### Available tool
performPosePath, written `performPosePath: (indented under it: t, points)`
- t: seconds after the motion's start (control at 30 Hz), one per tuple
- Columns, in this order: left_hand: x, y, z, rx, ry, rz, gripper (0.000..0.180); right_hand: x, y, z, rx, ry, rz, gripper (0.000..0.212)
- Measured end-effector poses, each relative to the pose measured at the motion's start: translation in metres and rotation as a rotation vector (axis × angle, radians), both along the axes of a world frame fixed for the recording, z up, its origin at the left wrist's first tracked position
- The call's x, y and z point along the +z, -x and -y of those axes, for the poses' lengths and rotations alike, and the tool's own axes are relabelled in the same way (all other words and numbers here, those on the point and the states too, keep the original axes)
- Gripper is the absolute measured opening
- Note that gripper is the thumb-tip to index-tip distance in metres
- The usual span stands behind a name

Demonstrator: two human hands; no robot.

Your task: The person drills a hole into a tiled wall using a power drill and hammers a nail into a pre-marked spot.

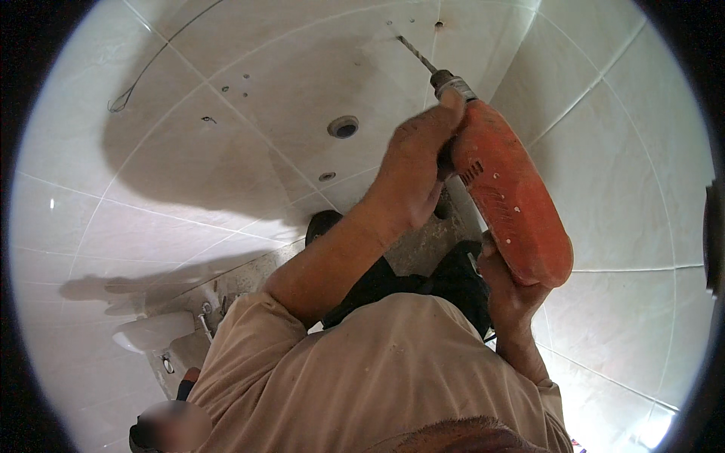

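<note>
A worn red power drill (510,192) slants up toward the tiled wall (279,68). Its long drill bit (418,54) has its tip at the wall, close to a few small holes; whether it has entered the tile I cannot tell. Behind the chuck (453,83), my left hand (427,143) is closed around the front of the drill, thumb along the top. My right hand (510,275) is closed around the handle beneath the rear of the body. Most of its fingers and the trigger are hidden.
A round drain-like opening (343,127) and a smaller fitting (327,177) sit in the wall. A thin wire (155,60) hangs at upper left. A white basin (155,332) stands at lower left, with another person (170,426) near it. Tiled wall also rises at right.
</note>
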State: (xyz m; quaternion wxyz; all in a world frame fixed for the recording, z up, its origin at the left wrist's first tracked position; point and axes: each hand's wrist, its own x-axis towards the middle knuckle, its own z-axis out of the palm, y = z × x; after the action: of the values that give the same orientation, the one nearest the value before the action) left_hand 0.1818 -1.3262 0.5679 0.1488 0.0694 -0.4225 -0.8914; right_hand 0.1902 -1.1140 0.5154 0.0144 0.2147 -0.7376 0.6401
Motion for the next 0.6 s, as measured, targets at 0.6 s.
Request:
performPosePath:
  t: [0.6]
  points:
    - [0.012, -0.019, -0.026, -0.119, 0.019, 0.055, 0.085, 0.016, -0.005, -0.009, -0.033, -0.475, -0.34, 0.039]
